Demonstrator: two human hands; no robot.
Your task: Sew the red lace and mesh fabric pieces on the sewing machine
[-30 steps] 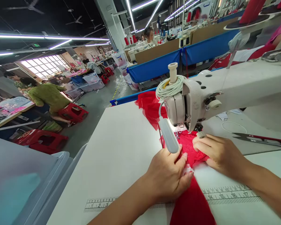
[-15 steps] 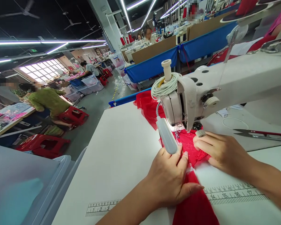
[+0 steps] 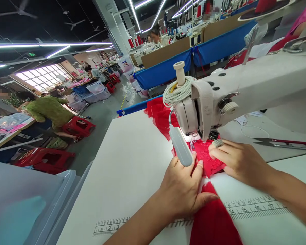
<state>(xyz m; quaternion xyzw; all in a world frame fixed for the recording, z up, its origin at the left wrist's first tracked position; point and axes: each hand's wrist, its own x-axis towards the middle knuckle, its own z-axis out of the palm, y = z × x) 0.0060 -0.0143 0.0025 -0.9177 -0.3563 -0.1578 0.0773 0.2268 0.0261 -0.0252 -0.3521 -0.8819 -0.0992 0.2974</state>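
Note:
My left hand (image 3: 181,189) lies flat on red lace fabric (image 3: 205,156), fingers stretched toward the presser foot (image 3: 192,145) of a white sewing machine (image 3: 255,88). Its thumb points right, over a plain red strip of cloth that hangs toward me. On the other side, my right hand (image 3: 241,163) has its fingers curled and closed on the right edge of the lace, thumb underneath. A grey clip-on lamp (image 3: 181,146) hides some left fingertips and lights the needle area. More red sheer fabric (image 3: 159,115) lies bunched behind the machine head.
Thread snips (image 3: 285,144) lie on the table at right. A printed ruler (image 3: 255,207) runs along the white tabletop (image 3: 127,163). Plastic bins (image 3: 53,204) stand at left. Red stools (image 3: 44,159) and people at other tables are further off.
The whole view has shifted slightly left. Both hands keep nearly the same pose on the lace, close to the presser foot.

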